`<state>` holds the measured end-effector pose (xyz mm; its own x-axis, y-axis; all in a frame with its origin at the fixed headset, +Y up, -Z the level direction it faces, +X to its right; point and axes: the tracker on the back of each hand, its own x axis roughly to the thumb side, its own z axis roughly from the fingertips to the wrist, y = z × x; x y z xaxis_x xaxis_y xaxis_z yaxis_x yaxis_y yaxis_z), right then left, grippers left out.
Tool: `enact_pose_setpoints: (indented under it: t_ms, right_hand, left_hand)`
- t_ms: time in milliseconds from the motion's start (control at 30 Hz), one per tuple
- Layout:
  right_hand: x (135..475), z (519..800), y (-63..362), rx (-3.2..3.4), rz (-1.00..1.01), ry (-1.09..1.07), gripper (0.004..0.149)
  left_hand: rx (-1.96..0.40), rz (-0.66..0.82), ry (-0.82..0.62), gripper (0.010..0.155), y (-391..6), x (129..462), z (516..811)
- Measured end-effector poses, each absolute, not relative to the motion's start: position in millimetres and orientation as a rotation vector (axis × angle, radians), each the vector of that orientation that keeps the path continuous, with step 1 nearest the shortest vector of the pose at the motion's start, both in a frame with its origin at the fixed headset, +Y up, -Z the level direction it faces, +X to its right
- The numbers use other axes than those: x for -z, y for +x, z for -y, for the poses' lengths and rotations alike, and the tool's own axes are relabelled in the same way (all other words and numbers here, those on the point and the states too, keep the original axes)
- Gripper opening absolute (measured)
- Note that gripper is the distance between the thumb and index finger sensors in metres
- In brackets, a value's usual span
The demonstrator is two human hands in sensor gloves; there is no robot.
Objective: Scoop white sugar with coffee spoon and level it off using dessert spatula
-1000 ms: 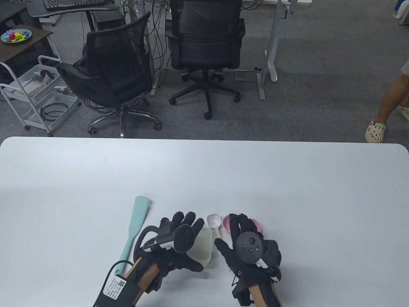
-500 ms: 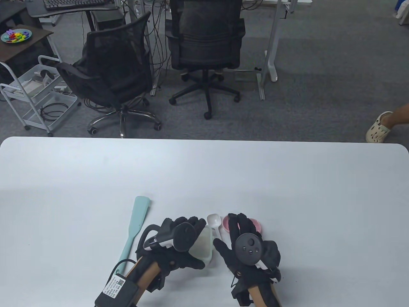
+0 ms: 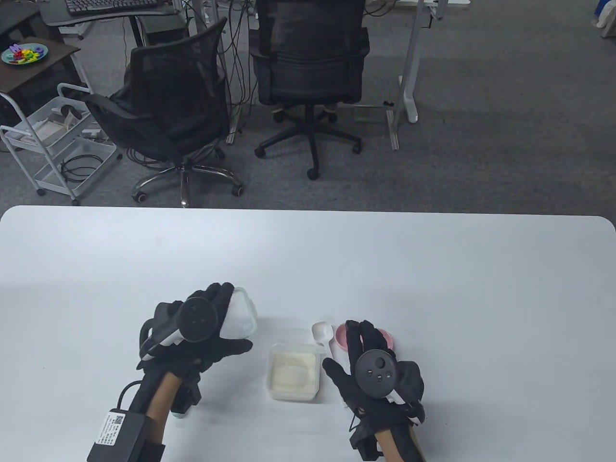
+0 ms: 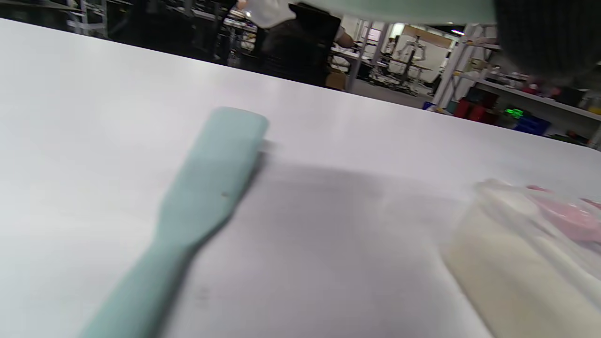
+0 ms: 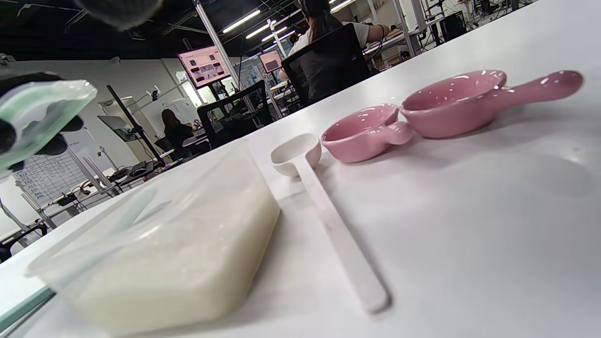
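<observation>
A clear plastic container of white sugar [image 3: 293, 371] stands open near the table's front edge; it also shows in the right wrist view [image 5: 164, 253] and the left wrist view [image 4: 516, 263]. My left hand [image 3: 226, 313] holds the container's clear lid [image 3: 242, 317] up to the left of it; the lid also shows in the right wrist view [image 5: 42, 110]. The white coffee spoon [image 3: 323, 338] lies just right of the container. The mint spatula [image 4: 206, 188] lies under my left hand, mostly hidden in the table view. My right hand [image 3: 360, 339] rests open beside the spoon and holds nothing.
Two small pink handled dishes [image 5: 366, 131] [image 5: 460, 101] sit beyond the spoon, partly under my right fingers in the table view [image 3: 385, 337]. Office chairs [image 3: 308, 72] stand beyond the table's far edge.
My left hand lifted the lid off the sugar container and carried it left, over the spatula. The container now stands open. My right hand stayed in place.
</observation>
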<state>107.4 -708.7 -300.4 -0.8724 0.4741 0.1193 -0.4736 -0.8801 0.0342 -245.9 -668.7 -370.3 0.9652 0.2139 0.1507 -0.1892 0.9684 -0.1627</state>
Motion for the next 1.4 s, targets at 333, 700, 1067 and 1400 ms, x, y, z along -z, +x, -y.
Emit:
enact_pose_setpoints:
  t_ms: [333, 700, 1067, 1400]
  right_hand:
    - [301.8, 711.6, 110.9, -2.652, -0.036, 0.136, 0.091]
    - [302.4, 713.2, 109.9, -2.675, -0.072, 0.128, 0.091]
    - [302.5, 713.0, 109.8, -2.681, -0.079, 0.125, 0.092]
    - [301.5, 710.6, 111.2, -2.671, -0.064, 0.129, 0.092]
  left_hand:
    - [-0.123, -0.093, -0.162, 0.114, -313.8, 376.7, 702.4]
    - [-0.151, -0.209, -0.281, 0.113, -354.8, 380.2, 749.8]
    - [-0.088, -0.241, -0.355, 0.111, -361.0, 380.6, 764.5]
    - [-0.210, -0.140, -0.231, 0.109, -331.1, 377.5, 725.4]
